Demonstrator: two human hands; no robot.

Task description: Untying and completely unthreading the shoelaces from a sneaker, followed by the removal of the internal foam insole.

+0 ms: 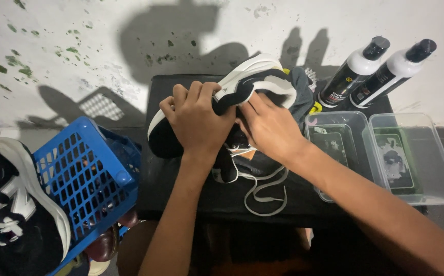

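Observation:
A black and white sneaker (242, 84) lies on its side on a black table (191, 194), sole toward the wall. My left hand (196, 115) grips its upper from above, fingers curled over the edge. My right hand (268, 125) presses into the shoe's opening beside the left hand, fingers tucked under the collar. White laces (265, 191) hang loose from the shoe across the table. A dark grey cloth (301, 94) sits bunched behind the shoe's heel.
Two clear plastic tubs (411, 158) stand at the right. Two black and white bottles (375, 71) lean against the white wall. A blue plastic basket (86, 174) sits at left, with a second black and white sneaker (12, 204) beside it.

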